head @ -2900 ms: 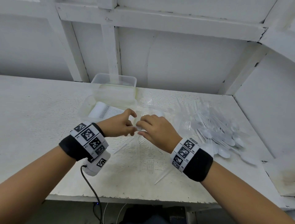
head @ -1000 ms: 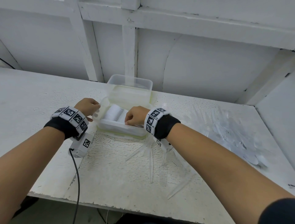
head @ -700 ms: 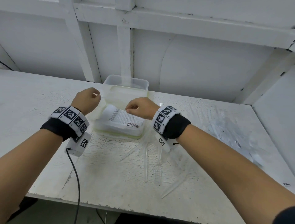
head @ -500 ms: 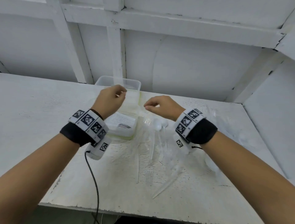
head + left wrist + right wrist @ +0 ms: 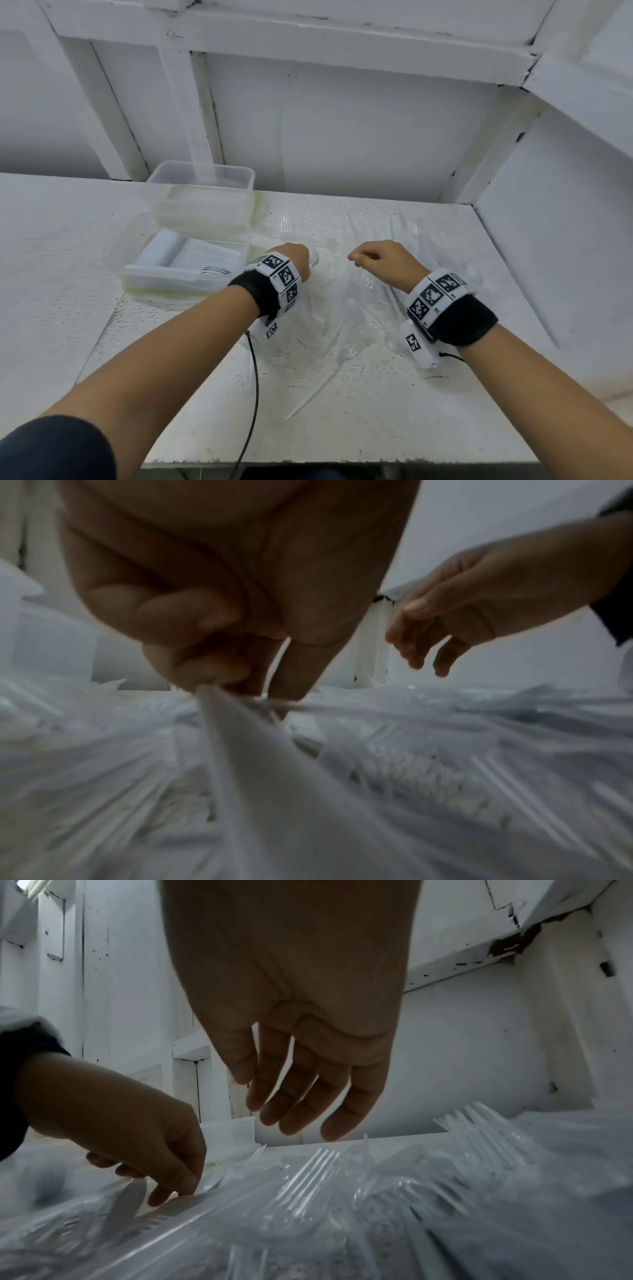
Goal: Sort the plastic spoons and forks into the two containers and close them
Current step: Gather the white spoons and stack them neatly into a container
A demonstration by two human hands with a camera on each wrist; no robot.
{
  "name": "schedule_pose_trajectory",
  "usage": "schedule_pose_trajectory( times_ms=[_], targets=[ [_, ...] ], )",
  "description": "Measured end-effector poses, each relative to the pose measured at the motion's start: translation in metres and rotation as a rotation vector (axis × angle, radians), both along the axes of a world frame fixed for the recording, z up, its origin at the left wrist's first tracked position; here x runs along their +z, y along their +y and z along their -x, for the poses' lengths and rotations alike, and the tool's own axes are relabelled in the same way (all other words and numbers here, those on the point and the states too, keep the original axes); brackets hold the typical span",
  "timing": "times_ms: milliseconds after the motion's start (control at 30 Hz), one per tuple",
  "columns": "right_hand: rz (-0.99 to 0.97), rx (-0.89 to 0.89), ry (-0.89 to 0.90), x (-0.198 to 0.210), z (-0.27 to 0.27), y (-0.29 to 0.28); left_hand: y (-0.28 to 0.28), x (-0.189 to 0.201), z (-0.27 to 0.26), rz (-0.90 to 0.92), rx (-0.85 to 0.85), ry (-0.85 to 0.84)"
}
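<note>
A clear container [image 5: 164, 279] with a neat row of plastic forks [image 5: 202, 257] stands open at the left. A second clear container [image 5: 202, 178] sits behind it by the wall. Loose clear cutlery [image 5: 346, 308] lies scattered right of them; several forks [image 5: 308, 1177] show in the right wrist view. My left hand [image 5: 294, 262] is low over this pile, and its fingertips [image 5: 219, 680] pinch the end of one clear utensil [image 5: 240, 737]; fork or spoon I cannot tell. My right hand [image 5: 376, 260] hovers just above the pile, fingers [image 5: 291, 1110] relaxed and holding nothing.
A white wall with posts [image 5: 181, 109] runs behind the table, and a side wall [image 5: 555, 222] closes the right. The table's front edge [image 5: 308, 460] is near me. A black cable [image 5: 253, 394] hangs from my left wrist over that edge.
Both hands left the fork container and moved right to the loose pile. The right hand no longer rests in the container. The left hand now pinches a utensil.
</note>
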State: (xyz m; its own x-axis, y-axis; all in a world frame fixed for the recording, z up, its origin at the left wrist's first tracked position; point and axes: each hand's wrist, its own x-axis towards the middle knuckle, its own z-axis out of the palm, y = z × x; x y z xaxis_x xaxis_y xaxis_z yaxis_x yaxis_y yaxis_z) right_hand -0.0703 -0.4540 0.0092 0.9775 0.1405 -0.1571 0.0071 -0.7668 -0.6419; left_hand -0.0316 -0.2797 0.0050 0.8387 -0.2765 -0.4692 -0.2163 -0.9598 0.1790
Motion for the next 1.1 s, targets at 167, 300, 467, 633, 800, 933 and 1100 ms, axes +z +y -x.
schedule_pose_trajectory(
  times_ms=[167,300,467,633,800,933,1100],
  targets=[
    [-0.032,0.013,0.017,-0.006,-0.004,0.007,0.006,-0.006,0.000,-0.064,-0.063,-0.087],
    [-0.051,0.041,0.014,-0.008,-0.013,0.022,0.001,0.000,0.000,-0.040,0.060,-0.048],
    [-0.004,0.027,-0.001,-0.013,-0.030,0.039,0.009,-0.005,-0.002,0.133,0.223,-0.077],
    [0.210,0.056,0.030,-0.020,-0.049,0.054,0.024,-0.008,-0.005,0.435,0.434,-0.289],
    [0.464,0.133,0.098,-0.028,-0.063,0.071,0.032,0.009,-0.005,0.742,0.560,-0.459],
    [0.672,0.220,0.059,-0.032,-0.061,0.084,0.039,0.016,-0.005,0.903,0.596,-0.464],
    [0.684,0.242,0.039,-0.038,-0.063,0.090,0.047,0.012,-0.003,0.943,0.588,-0.437]
  ],
)
